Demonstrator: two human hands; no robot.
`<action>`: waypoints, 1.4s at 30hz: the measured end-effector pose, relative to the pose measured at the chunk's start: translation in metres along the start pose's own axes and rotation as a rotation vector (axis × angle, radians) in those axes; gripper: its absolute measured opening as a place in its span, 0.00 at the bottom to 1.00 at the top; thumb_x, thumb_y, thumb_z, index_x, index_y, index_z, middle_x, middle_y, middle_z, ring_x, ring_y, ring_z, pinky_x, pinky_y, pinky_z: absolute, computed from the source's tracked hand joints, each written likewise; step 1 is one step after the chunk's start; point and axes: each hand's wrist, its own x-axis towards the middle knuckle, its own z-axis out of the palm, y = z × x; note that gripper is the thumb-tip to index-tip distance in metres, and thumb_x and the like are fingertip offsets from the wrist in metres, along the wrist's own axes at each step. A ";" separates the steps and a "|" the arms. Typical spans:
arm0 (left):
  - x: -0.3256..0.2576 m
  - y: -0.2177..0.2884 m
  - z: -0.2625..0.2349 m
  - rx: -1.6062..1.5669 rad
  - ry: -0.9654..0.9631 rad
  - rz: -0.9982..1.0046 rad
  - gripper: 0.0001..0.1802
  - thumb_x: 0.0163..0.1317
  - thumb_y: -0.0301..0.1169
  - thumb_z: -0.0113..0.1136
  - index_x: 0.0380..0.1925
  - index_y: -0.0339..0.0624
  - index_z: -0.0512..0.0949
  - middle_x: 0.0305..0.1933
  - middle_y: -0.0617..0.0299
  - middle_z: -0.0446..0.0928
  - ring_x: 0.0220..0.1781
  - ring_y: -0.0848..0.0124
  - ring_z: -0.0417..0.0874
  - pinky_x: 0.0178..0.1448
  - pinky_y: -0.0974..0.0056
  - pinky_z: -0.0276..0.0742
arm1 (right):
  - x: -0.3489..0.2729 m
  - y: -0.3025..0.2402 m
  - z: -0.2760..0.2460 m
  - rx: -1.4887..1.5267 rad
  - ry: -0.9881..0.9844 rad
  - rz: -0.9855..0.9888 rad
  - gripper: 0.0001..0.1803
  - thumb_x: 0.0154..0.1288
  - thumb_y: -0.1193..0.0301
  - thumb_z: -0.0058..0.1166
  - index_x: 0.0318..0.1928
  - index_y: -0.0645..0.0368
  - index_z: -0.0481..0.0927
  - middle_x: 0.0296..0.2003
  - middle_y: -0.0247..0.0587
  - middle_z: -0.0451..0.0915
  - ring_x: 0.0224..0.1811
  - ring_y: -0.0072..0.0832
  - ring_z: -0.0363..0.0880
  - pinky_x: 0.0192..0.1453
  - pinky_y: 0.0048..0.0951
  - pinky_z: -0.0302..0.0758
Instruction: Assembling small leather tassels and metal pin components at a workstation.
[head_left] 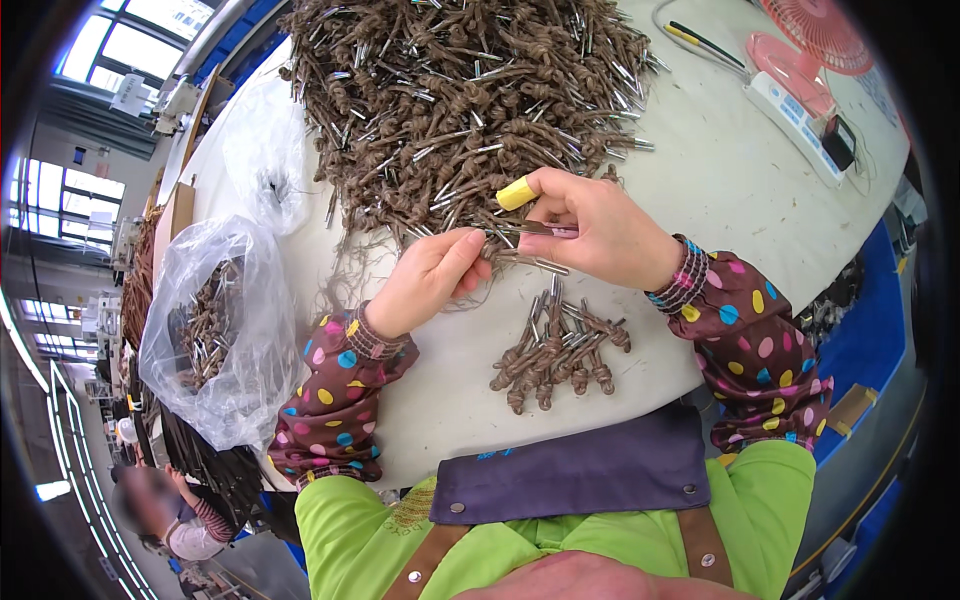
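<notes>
1. Dark purple fabric apron flap (580,465) with metal snaps lies nearest, below the bench's (720,185) near edge.
2. Left grip (430,277): thumb and forefinger together; I cannot tell what, if anything, is between them.
3. Right grip (605,230), a yellow sleeve on one finger, clamped on a slim pinkish-handled tool (566,231), its tip near the left fingertips.
4. Between hands and near edge, a small cluster of brown knotted cords with silvery metal tips (550,355). Each is probably light, the cord pliable, the tips stiff and slippery; the bulky knot should give the surest hold.
5. Toward the far edge, a large heap of similar cords (470,100); strands probably snag.
6. By the left edge, a clear plastic bag (258,375) holds more.
</notes>
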 end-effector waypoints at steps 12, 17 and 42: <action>0.004 -0.007 0.011 -0.686 0.162 -0.053 0.24 0.72 0.45 0.39 0.41 0.36 0.77 0.27 0.71 0.74 0.25 0.82 0.66 0.29 0.77 0.61 | 0.006 0.013 0.002 0.517 0.204 0.170 0.19 0.56 0.71 0.63 0.46 0.64 0.74 0.30 0.27 0.75 0.31 0.11 0.69 0.36 0.14 0.68; 0.007 -0.010 0.024 -0.259 0.284 0.162 0.17 0.69 0.39 0.47 0.43 0.36 0.77 0.28 0.66 0.79 0.23 0.79 0.71 0.28 0.73 0.68 | 0.006 -0.007 0.012 0.693 0.224 0.241 0.19 0.55 0.69 0.65 0.43 0.65 0.75 0.29 0.27 0.75 0.29 0.11 0.68 0.36 0.15 0.68; -0.003 -0.006 0.001 -0.219 -0.195 0.217 0.22 0.72 0.38 0.42 0.62 0.41 0.63 0.39 0.66 0.76 0.32 0.79 0.74 0.36 0.73 0.74 | 0.003 0.001 -0.010 0.593 -0.128 0.276 0.11 0.62 0.65 0.59 0.41 0.58 0.78 0.26 0.22 0.72 0.22 0.07 0.60 0.22 0.12 0.55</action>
